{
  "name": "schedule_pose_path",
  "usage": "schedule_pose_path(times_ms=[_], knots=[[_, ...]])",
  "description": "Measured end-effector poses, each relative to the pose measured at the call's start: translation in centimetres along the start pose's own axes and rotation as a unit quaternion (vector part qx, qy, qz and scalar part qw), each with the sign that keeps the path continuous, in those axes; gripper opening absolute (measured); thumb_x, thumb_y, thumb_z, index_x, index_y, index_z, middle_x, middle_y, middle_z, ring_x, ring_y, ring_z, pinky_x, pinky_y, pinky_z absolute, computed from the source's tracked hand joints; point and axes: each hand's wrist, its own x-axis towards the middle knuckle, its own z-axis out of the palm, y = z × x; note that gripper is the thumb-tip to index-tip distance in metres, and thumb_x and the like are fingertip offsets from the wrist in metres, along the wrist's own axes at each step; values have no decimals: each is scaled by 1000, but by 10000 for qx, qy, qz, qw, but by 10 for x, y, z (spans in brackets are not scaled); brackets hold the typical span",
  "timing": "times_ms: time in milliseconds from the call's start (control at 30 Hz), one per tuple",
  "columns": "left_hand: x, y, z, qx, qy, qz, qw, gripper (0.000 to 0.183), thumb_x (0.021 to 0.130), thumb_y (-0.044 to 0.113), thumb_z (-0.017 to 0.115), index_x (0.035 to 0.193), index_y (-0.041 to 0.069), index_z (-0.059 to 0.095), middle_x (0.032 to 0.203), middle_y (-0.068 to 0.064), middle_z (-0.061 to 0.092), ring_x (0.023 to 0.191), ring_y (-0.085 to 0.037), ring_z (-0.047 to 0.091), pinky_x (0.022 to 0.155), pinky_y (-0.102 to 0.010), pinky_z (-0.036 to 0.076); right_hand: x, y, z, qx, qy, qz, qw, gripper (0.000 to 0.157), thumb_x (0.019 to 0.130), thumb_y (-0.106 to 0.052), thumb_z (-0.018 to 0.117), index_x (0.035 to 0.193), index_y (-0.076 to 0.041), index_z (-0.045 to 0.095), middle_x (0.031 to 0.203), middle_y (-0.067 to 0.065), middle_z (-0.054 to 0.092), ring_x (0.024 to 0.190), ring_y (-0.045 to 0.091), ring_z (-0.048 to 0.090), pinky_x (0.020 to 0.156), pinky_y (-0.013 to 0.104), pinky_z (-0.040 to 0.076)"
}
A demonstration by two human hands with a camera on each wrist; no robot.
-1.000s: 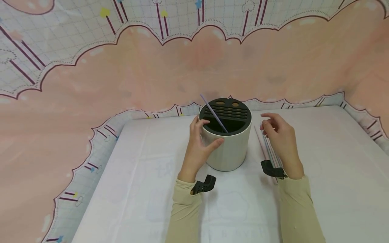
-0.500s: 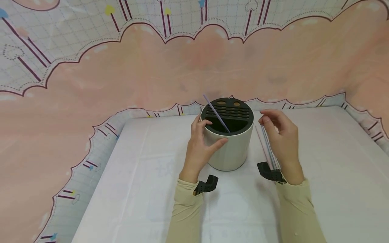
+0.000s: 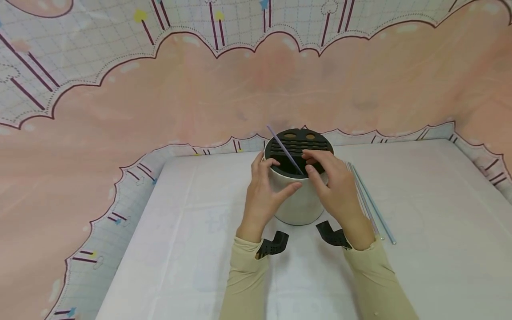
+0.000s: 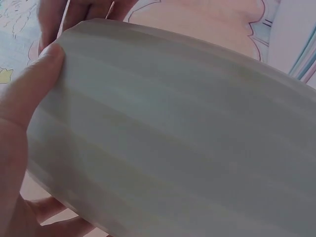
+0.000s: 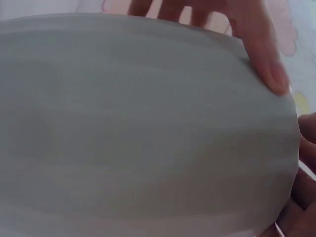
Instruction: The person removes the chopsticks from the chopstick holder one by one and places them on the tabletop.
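A white round holder (image 3: 297, 204) with a black slotted lid (image 3: 298, 143) stands upright on the table. One thin lilac stick (image 3: 285, 149) leans in its wide opening. My left hand (image 3: 262, 195) grips the holder at its left, thumb (image 4: 47, 64) on the front wall and a finger over the rim. My right hand (image 3: 336, 186) is at the opening's right side, fingers loosely bent, thumb and forefinger apart, with nothing visible between them. In the right wrist view, fingers (image 5: 307, 127) lie right beside the holder's top end.
Several thin blue and lilac sticks (image 3: 378, 209) lie on the white tabletop (image 3: 444, 222) right of the holder, partly hidden by the right forearm. A pink patterned backdrop (image 3: 240, 93) rises behind and beside the table. Black camera mounts (image 3: 274, 242) jut from both wrists.
My right hand has moved left from above the loose sticks to the holder's opening, uncovering more of the sticks. My left hand keeps its grip on the holder.
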Motion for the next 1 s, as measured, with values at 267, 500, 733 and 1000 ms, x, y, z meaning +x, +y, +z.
schedule_pose_path(times_ms=[267, 500, 733, 1000], knots=[[1, 2, 0, 121, 47, 166, 9998, 62, 72, 60, 60, 115, 23, 36, 144, -4, 16, 112, -29, 46, 86, -44, 43, -3, -11, 11, -1152, -515, -427, 9911, 37, 91, -32, 49, 122, -12, 54, 123, 4, 54, 107, 24, 47, 97, 48, 21], [-1, 2, 1, 66, 30, 137, 9999, 60, 74, 59, 59, 116, 23, 36, 145, -3, 15, 111, -30, 47, 85, -45, 44, -5, -10, 9, -1318, -693, -664, 9866, 24, 88, -28, 54, 106, -16, 66, 109, 0, 62, 105, 20, 48, 100, 49, 17], [-3, 4, 2, 135, 68, 141, 9998, 60, 74, 57, 60, 115, 22, 35, 145, -4, 14, 104, -31, 50, 82, -44, 46, -6, -9, 7, -1457, -730, -654, 9845, 23, 89, -29, 53, 102, -16, 67, 104, -1, 64, 105, 20, 48, 103, 49, 15], [-5, 4, 5, 136, 228, 260, 9993, 65, 71, 59, 61, 114, 19, 33, 143, -3, 12, 106, -28, 49, 79, -39, 48, -7, -7, 5, -273, 15, -284, 9992, 30, 81, -13, 66, 110, -9, 62, 112, 7, 59, 108, 23, 50, 102, 44, 24]])
